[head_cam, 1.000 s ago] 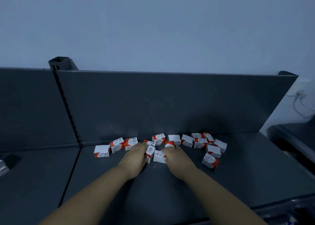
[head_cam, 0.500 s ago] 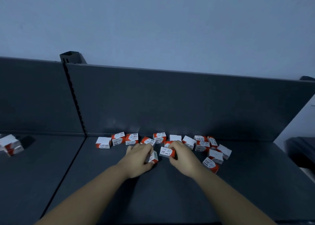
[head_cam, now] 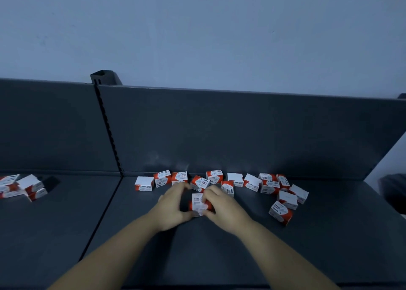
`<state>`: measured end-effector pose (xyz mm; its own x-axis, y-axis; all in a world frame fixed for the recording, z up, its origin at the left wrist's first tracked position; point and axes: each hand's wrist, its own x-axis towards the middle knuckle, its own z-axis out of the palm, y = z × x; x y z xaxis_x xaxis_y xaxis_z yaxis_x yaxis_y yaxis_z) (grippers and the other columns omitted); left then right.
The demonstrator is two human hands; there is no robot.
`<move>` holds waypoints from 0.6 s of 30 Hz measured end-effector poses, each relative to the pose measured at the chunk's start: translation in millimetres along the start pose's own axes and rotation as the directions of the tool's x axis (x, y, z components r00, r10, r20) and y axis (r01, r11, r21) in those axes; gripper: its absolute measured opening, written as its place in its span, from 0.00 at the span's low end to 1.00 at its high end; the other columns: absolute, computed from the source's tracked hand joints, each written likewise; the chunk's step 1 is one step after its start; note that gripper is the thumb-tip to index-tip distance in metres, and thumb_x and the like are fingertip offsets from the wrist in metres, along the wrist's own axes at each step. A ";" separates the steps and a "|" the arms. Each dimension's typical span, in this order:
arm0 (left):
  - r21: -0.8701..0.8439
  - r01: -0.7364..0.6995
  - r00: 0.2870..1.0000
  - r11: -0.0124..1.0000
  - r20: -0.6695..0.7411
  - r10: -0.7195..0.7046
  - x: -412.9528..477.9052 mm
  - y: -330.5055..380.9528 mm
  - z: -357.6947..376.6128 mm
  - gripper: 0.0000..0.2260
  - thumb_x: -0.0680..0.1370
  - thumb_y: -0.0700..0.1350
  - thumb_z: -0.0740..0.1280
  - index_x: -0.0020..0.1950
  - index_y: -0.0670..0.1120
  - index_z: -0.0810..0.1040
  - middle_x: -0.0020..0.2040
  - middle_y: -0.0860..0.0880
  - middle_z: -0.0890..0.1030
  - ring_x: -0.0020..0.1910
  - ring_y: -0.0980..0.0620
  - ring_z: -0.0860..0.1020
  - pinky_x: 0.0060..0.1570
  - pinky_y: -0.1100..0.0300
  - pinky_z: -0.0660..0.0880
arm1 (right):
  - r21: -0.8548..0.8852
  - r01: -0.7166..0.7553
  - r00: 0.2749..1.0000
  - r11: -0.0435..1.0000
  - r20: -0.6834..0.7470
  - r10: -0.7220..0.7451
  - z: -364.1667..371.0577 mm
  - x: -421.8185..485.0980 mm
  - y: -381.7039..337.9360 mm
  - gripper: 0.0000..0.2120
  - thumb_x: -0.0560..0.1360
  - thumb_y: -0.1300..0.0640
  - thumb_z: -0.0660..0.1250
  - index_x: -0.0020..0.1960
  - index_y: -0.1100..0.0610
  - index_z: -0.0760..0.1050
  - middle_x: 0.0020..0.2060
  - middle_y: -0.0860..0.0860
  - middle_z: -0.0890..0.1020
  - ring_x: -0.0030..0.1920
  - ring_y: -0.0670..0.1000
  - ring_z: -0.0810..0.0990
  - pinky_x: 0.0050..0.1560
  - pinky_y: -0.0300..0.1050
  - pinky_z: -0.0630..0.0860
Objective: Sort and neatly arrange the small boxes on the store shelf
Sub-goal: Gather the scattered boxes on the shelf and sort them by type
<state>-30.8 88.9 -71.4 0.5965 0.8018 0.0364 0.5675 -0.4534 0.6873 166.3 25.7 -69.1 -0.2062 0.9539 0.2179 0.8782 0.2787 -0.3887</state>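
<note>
Two hands are on the job here, both wrapped around a little stack of boxes out in front of the messy row. Left hand cups the stack from its side with fingers curled in, right hand pinches it from the other side, so both are closed on those boxes. Looks like one box sits on top of another, though the overlap is hard to read in this dim light.

My guess at the step: squaring up a held pair before it goes into a line. Next move probably needs the edges pressed flush, then the stack slid back toward the shelf's back panel without knocking the neighbours.

Rest of the boxes sit scattered along the back of the shelf, some flat, some tilted, with a loose cluster off to the right and another pile on the next shelf section to the left.

Material-wise: small cardboard cartons, red and white, printed faces, crisp corners. Shelf is dark matte metal, flat and smooth, so boxes should slide easily.
</note>
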 end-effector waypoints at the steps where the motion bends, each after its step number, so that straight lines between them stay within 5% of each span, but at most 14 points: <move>1: 0.039 -0.020 0.999 0.999 0.034 0.018 0.2 0.9 1.8 0.29 0.68 0.61 0.71 0.66 0.62 0.63 0.64 0.63 0.69 0.66 0.61 0.67 0.66 0.53 0.63 | 0.035 0.007 1.000 0.999 -0.007 -0.007 1.5 0.1 -1.1 0.09 0.76 0.54 0.70 0.53 0.55 0.73 0.55 0.45 0.72 0.56 0.43 0.70 0.57 0.41 0.72; 5: 0.144 -0.058 0.996 0.988 0.082 0.046 4.6 3.0 16.8 0.32 0.73 0.58 0.67 0.74 0.57 0.59 0.69 0.57 0.68 0.69 0.56 0.66 0.68 0.47 0.64 | 0.296 -0.059 0.996 0.953 -0.047 0.076 2.8 0.3 -0.6 0.06 0.74 0.61 0.69 0.50 0.56 0.81 0.56 0.43 0.78 0.57 0.39 0.75 0.60 0.32 0.70; 8: 0.190 -0.044 0.998 0.981 0.061 0.033 6.4 5.4 24.7 0.29 0.78 0.53 0.66 0.76 0.53 0.59 0.71 0.53 0.68 0.70 0.53 0.67 0.69 0.49 0.64 | 0.391 -0.168 0.954 0.905 -0.165 0.249 0.0 -0.4 8.2 0.07 0.75 0.64 0.68 0.49 0.55 0.82 0.51 0.43 0.79 0.54 0.42 0.77 0.56 0.35 0.72; 12: 0.207 -0.015 0.998 0.978 0.061 0.002 4.9 1.5 19.4 0.26 0.79 0.50 0.66 0.75 0.53 0.60 0.70 0.55 0.69 0.69 0.53 0.68 0.70 0.51 0.63 | 0.186 -0.424 0.870 0.886 -0.188 0.456 -1.6 -0.3 23.7 0.10 0.77 0.61 0.65 0.57 0.54 0.79 0.57 0.47 0.74 0.59 0.48 0.71 0.54 0.36 0.68; 18: 0.213 0.044 0.999 0.976 0.019 -0.049 2.3 -17.1 0.4 0.25 0.78 0.50 0.67 0.73 0.55 0.63 0.69 0.56 0.70 0.68 0.54 0.70 0.68 0.51 0.65 | -0.109 -0.311 0.950 0.944 -0.027 0.310 1.9 29.4 -4.4 0.17 0.79 0.53 0.61 0.68 0.50 0.71 0.65 0.46 0.73 0.68 0.50 0.68 0.68 0.50 0.63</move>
<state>-38.9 98.4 -83.4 0.5788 0.8154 -0.0114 0.7009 -0.4904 0.5179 155.5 52.7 -62.6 0.0875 0.9900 0.1109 0.9402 -0.0453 -0.3376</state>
